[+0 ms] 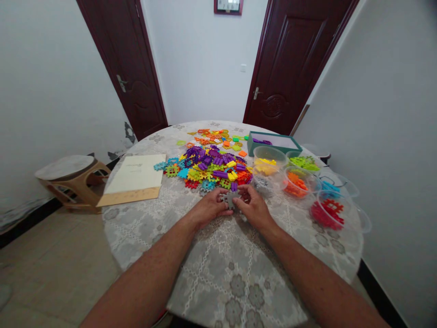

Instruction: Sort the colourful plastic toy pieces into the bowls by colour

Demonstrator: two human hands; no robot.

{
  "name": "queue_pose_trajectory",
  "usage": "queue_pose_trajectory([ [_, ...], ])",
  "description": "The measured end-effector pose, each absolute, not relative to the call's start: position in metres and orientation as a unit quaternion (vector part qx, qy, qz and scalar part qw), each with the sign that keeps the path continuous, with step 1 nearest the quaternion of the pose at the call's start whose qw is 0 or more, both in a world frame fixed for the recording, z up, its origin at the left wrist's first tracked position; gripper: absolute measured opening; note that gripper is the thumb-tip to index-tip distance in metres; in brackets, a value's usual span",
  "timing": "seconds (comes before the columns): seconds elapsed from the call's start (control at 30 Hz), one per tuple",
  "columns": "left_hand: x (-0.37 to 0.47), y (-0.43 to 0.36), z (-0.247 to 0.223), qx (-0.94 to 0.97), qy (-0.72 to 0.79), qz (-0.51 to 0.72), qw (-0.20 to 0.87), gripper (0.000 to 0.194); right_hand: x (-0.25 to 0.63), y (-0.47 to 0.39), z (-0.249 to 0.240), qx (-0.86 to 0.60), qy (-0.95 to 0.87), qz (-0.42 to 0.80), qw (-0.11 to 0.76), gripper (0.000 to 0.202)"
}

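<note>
Grey, tooth-edged plastic piece [230,199]: is pinched along opposite sides by half-curled left hand [210,207] and right hand [254,207], seemingly for steadiness.

A white wall [201,68] bearing a framed panel [228,5] and a light switch [243,68] stands between two dark red doors [297,59]. A wooden stool [73,182] sits on the tiled floor [68,250], left of the bench [205,278].

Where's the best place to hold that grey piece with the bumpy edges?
Probably by its left and right edges, one hand from each side, just as the left hand and right hand hold the grey piece. It looks flat, and the teeth showing along its edge should give fingertips something to pinch.
</note>
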State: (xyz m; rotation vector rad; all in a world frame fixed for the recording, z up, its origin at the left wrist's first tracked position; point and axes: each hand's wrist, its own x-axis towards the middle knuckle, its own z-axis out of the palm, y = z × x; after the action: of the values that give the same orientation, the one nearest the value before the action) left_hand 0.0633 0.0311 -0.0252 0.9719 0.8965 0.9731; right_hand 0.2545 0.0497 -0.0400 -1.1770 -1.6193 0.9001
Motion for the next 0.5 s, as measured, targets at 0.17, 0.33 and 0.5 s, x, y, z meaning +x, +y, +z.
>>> queue_pose_trajectory([
  [0.17, 0.066, 0.024, -0.017, 0.501, 0.393, 0.403, 0.657, 0.051, 0.260, 0.053, -0.036, -0.462, -0.667, 0.430, 0.395, 0.038],
  [0.33, 0.060, 0.031, -0.020, 0.578, 0.429, 0.420, 0.552, 0.053, 0.270, 0.052, -0.020, -0.455, -0.655, 0.442, 0.409, 0.039],
  [0.5, 0.030, 0.051, -0.025, 0.635, 0.588, 0.459, 0.200, 0.035, 0.297, 0.060, -0.002, -0.534, -0.640, 0.215, 0.508, 0.048],
])
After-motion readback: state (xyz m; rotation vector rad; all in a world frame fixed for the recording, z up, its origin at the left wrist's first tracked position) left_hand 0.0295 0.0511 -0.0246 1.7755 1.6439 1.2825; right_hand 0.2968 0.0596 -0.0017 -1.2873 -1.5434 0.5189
